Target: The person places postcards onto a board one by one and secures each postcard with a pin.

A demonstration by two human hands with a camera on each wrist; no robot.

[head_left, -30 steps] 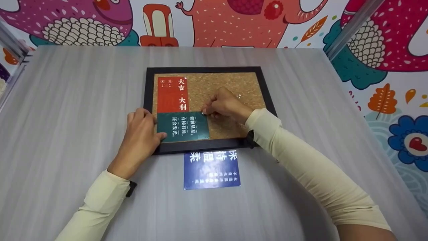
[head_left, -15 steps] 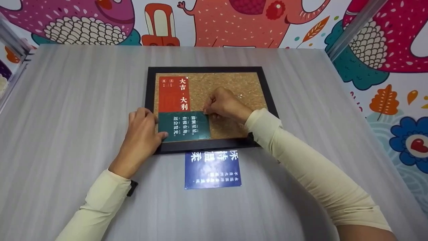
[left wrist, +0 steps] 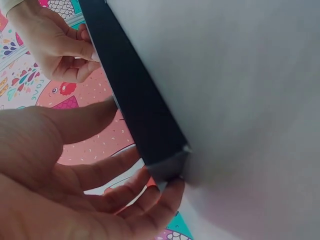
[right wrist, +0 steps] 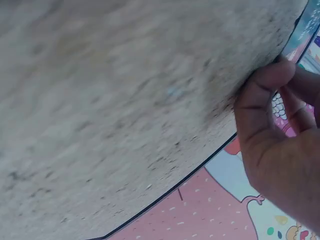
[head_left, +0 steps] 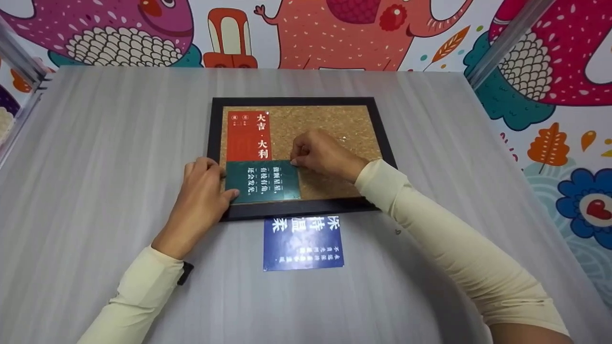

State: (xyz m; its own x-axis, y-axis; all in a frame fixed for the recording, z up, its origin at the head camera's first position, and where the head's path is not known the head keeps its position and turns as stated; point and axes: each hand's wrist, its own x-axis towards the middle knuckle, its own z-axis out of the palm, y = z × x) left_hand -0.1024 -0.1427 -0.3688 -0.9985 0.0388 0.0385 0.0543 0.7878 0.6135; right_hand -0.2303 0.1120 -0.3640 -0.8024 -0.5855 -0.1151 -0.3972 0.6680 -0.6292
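Note:
A black-framed cork board (head_left: 334,117) lies on the table. A red card (head_left: 247,136) lies on its upper left, with a green card (head_left: 260,179) just below. My left hand (head_left: 198,191) grips the frame's left side near the front corner, thumb over the green card's lower left; in the left wrist view, the fingers (left wrist: 167,200) curl against the frame (left wrist: 132,90). My right hand (head_left: 318,150) pinches what looks like a small push pin, mostly hidden, at the green card's upper right corner. In the right wrist view, thumb and forefinger meet there.
A blue card (head_left: 303,246) lies on the table (head_left: 119,143) just in front of the frame. Small clear pins (head_left: 343,139) sit on the cork beside my right hand. One small clear object (head_left: 397,232) lies near the right forearm. A painted wall (head_left: 334,38) stands behind.
My right wrist and forearm have shifted slightly right and down, while the fingertips stay at the green card's corner. My left hand keeps its hold on the frame. The cards look unmoved.

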